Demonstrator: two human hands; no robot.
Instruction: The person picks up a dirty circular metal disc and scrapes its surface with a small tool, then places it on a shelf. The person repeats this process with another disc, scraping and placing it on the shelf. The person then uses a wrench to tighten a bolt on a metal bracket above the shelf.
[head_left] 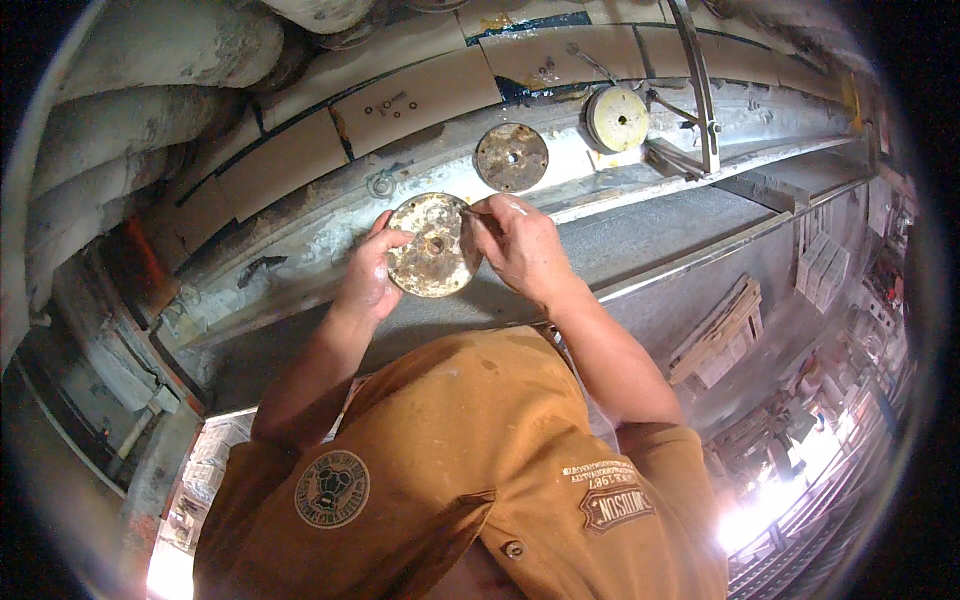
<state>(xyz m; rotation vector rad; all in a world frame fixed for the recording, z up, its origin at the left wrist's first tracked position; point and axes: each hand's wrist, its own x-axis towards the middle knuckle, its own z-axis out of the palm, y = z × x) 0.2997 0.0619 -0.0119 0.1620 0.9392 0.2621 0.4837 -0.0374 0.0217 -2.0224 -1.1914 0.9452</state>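
A worn round metal disc [420,262], blotched white and rusty brown, has a hole at its centre and small holes near its rim. My left hand [368,272] is closed around its left side, with the thumb lying over the face. At the right edge, the fingers of my right hand [522,245] are bent and closed against the rim. Whether a small part sits between those fingertips is hidden. Just beyond my right hand lies a second brown disc [495,165] with a centre hole. Farther right is a pale yellow wheel-like disc [617,119].
Brown cardboard sheets [410,100] line the back, with several small rings or nuts [388,105] on one. An upright metal bar [697,90] with a bracket stands at the right. Large grey rounded shapes [170,50] bulge at upper left. Wooden strips [720,325] lie lower right.
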